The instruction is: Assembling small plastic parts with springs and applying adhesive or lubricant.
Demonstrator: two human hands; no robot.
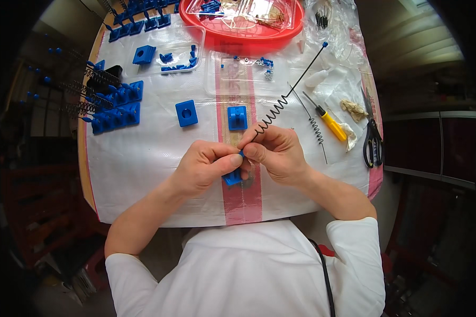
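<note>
Near the front middle of the table, my left hand [202, 166] is closed on a small blue plastic base [231, 179], mostly covered by fingers. Close against it, my right hand [279, 157] pinches the lower end of a black coiled wire spring [274, 112]. The wire slants up to the right, runs straight past the coils and ends in a small blue tip [325, 45]. Fingertips of both hands meet at the blue part's top; whether the wire sits inside it is hidden. Just beyond lie a blue base with a raised stem [237, 118] and a square blue block with a round hole [186, 113].
Right of my hands lie a second coiled wire [316, 130], a yellow-handled screwdriver [333, 126] and black-handled scissors [374, 143]. Clear trays [212, 84] of small blue parts and a red basin [238, 41] stand farther back. Blue bases with springs [116, 117] line the left edge.
</note>
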